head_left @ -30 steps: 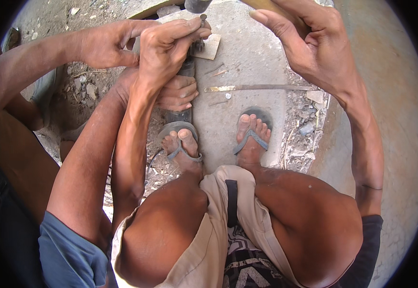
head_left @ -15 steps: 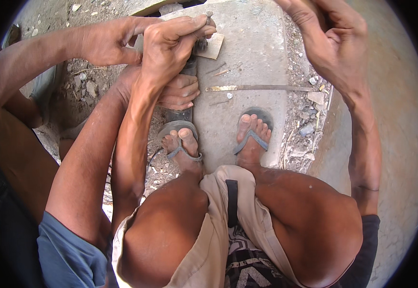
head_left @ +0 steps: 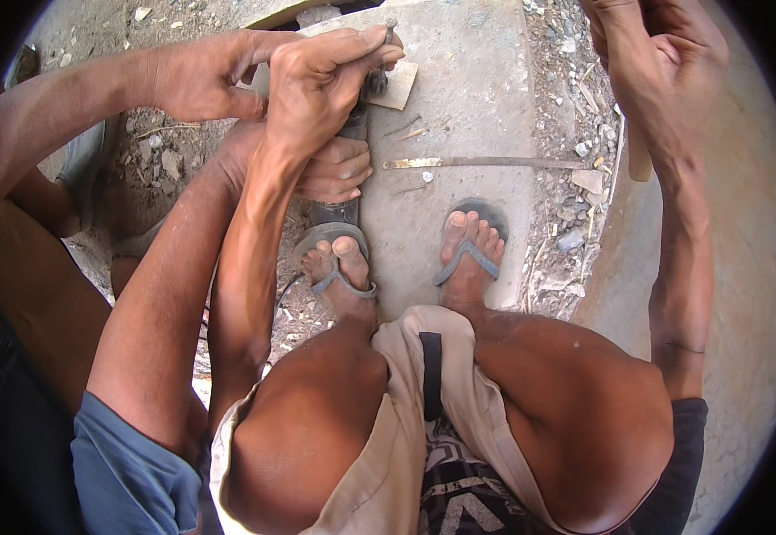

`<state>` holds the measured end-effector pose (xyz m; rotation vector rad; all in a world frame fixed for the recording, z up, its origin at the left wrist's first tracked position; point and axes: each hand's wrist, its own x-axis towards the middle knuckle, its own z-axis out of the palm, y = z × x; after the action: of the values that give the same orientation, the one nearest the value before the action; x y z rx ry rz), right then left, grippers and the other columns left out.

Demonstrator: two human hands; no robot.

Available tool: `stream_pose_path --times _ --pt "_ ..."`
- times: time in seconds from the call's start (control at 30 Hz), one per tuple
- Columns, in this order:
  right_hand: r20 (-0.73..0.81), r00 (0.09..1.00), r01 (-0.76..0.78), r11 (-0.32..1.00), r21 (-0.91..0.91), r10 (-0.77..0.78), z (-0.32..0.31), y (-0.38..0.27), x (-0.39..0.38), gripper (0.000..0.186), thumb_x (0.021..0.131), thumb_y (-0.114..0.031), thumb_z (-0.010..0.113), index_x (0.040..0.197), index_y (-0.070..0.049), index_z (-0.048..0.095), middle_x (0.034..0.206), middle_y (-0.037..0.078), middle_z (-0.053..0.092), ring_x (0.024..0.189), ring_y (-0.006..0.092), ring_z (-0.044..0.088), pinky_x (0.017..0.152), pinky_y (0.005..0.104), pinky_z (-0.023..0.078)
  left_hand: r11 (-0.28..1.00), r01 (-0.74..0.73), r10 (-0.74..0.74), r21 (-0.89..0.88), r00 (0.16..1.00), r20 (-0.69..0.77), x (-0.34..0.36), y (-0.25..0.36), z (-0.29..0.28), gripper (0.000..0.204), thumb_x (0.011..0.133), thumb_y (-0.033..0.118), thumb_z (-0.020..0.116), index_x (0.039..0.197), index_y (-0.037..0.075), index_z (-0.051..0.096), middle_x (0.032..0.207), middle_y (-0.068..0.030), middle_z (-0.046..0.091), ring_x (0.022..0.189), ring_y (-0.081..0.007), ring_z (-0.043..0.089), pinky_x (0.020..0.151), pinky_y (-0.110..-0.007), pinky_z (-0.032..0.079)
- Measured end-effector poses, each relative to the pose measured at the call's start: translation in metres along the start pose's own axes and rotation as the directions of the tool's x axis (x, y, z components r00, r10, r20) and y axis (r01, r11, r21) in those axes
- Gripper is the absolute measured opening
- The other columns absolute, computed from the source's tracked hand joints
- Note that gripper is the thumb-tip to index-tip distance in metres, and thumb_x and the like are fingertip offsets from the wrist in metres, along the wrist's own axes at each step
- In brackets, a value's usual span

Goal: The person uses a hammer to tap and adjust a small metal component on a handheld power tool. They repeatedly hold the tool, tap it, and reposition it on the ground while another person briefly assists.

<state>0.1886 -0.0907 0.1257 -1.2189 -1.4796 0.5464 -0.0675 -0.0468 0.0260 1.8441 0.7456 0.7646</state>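
Observation:
My left hand (head_left: 321, 85) is closed, thumb and fingers pinching a small metal pin with a flattened head (head_left: 391, 27), which sticks up past the fingertips. Below that hand is a dark metal part (head_left: 375, 85), mostly covered, at the end of a black cylindrical tool body (head_left: 339, 212). A co-worker's hand (head_left: 339, 169) wraps round this body; the co-worker's other hand (head_left: 214, 76) is just left of mine. My right hand (head_left: 669, 76) is raised at the upper right, fingers curled round a wooden handle (head_left: 639, 159) whose lower end shows beside my wrist. The handle's far end is out of view.
My sandalled feet rest on or beside a concrete slab (head_left: 446, 267). A flat metal strip (head_left: 486, 163) lies across it, with a small tan board piece (head_left: 397, 86) and thin scraps farther up. Rubble (head_left: 575, 201) lines the right side; the co-worker sits close on the left.
My right hand has swung to the right, and the wooden handle's end now shows below it. My left hand and the co-worker's hands have hardly moved.

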Motion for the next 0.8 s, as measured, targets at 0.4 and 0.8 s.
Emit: stream_pose_path --times 0.4,0.8 --pt "-0.025 0.997 0.064 0.987 -0.149 -0.068 0.008 -0.01 -0.003 0.038 0.096 0.0 0.068 0.13 0.015 0.063 0.101 0.022 0.077 0.078 0.0132 0.07 0.064 0.0229 0.056 0.999 0.009 -0.009 0.039 1.0 0.013 -0.001 0.007 -0.001 0.019 0.094 -0.005 0.066 0.107 -0.001 0.078 0.091 -0.0116 0.08 0.085 -0.0182 0.078 0.076 -0.029 0.063" --pt "0.049 0.964 -0.228 0.91 -0.346 0.26 0.003 -0.03 -0.026 0.035 0.095 -0.001 0.069 0.127 0.015 0.065 0.085 0.007 0.072 0.065 0.0038 0.056 0.052 0.0198 0.042 0.994 0.075 -0.074 -0.084 0.997 0.018 -0.003 0.003 0.0 0.018 0.097 -0.006 0.065 0.111 -0.004 0.076 0.098 -0.0108 0.078 0.092 -0.0154 0.074 0.082 -0.026 0.061"
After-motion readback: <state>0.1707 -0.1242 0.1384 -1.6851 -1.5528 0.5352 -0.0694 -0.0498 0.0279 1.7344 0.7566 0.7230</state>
